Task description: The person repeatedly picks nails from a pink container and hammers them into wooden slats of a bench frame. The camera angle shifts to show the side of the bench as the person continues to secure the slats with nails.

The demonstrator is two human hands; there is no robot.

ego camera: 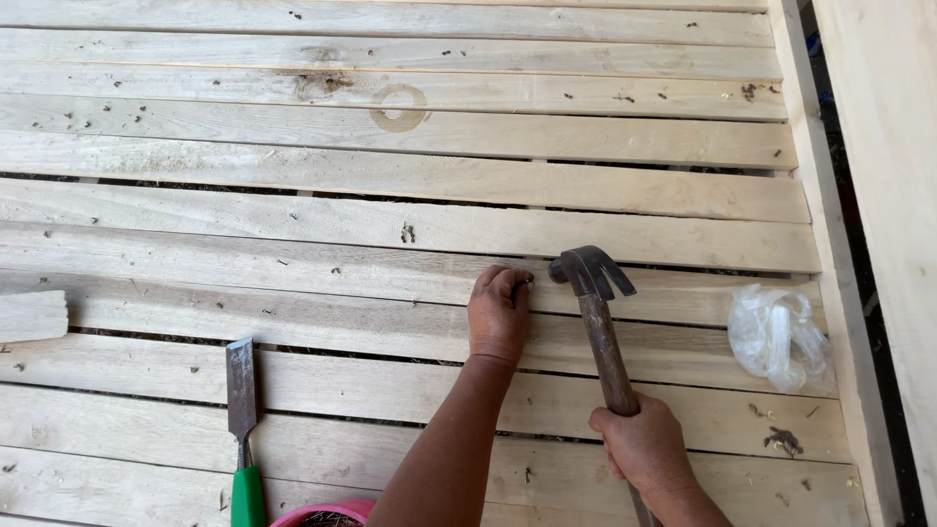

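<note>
Pale wooden slats (390, 229) nailed side by side, many nail heads already sunk. From left: offcut block (32, 314), flat steel chisel with green handle (241, 410), pink bowl rim (327, 510); left hand (499, 314) pinching small dark nail (523, 283) upright on slat, apparently undriven; right hand (646, 449) clenched round rusty wooden-handled claw hammer (597, 312), head just beside nail; crumpled clear plastic bag (778, 337) far right.

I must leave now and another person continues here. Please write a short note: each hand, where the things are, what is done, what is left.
Left hand: fingertips pinch a nail upright on a plank.
Right hand: grip closed on the claw hammer, its head beside the nail.
Nearby: chisel with green handle at left, clear plastic bag at right, pink container at the bottom edge.
Done: planks laid side by side; dark marks on several may be nail heads.
Left: this nail is not yet driven.
</note>
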